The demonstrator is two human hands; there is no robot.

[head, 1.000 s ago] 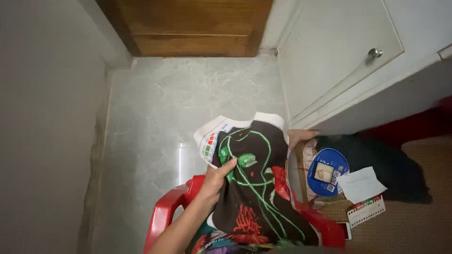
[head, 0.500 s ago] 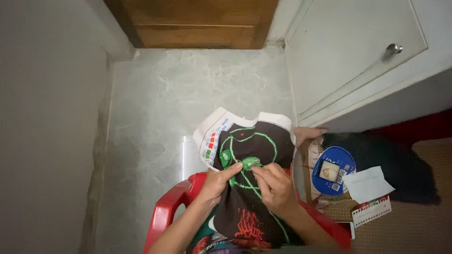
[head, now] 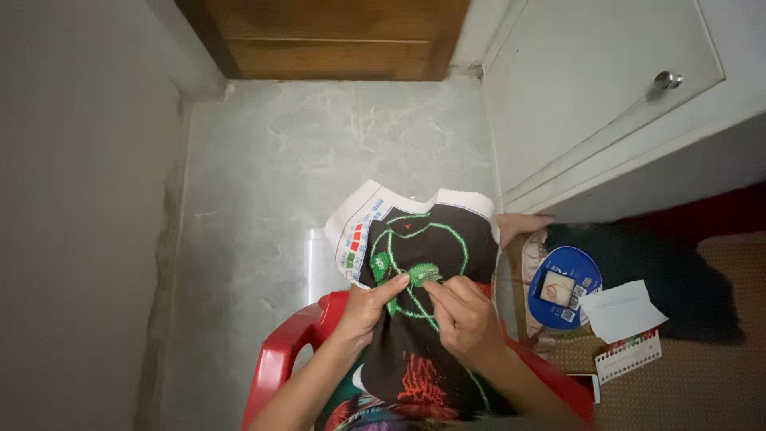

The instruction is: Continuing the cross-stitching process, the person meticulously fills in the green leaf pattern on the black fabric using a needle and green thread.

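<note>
One dark embroidery cloth (head: 423,319) with green and red stitching lies over my lap, its white edge with a strip of colour squares hanging toward the floor (head: 319,160). I sit on one red plastic chair (head: 291,351). To my right I count one round blue tin (head: 565,287), one white paper slip (head: 622,307), one small card of coloured threads (head: 628,357) and one phone (head: 589,387) peeking out by the chair, all on a woven brown mat (head: 702,375). One wooden door (head: 335,36) and one white cabinet door with a metal knob (head: 667,79) stand ahead.

My left hand (head: 369,307) is closed on the cloth's left fold, thumb on top, pinching the fabric just beside the green stitched patch (head: 424,274). My right hand (head: 463,315) is curled, fingertips pinched together on the cloth right at that patch; whether a needle sits between them I cannot tell.

Half a second ago both hands were in about the same place; the right fingertips have now edged closer to the patch, and a second ago only my left hand was on the cloth.
</note>
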